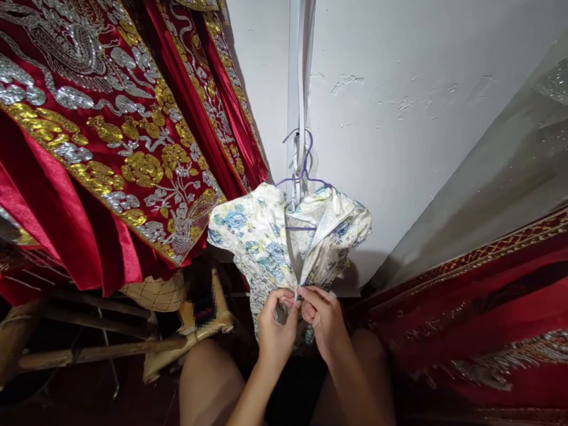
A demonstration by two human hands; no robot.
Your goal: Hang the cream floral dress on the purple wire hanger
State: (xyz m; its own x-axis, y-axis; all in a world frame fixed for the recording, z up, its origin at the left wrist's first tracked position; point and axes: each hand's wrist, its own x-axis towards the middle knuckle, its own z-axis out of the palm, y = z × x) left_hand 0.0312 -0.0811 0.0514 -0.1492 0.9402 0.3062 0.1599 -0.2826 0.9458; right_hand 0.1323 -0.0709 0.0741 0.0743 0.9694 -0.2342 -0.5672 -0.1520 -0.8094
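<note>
A white garment with blue and yellow flowers (266, 241) hangs on a purple wire hanger (307, 168) in front of the wall. Its neckline is open in a V, and the hanger's lower bar shows inside. At the bottom of the V, my left hand (278, 319) pinches one front edge of the garment. Close beside it, my right hand (318, 313) has its fingertips closed on the same front opening. The fingertips of both hands nearly touch. Any small fastener between them is too small to make out.
Red cloth with gold and silver sequins (142, 166) hangs at the left, above a bamboo frame (100, 353). More red embroidered fabric (504, 328) is at the right. A pale strap (298, 60) runs down the white wall (404, 111). My knees are below the garment.
</note>
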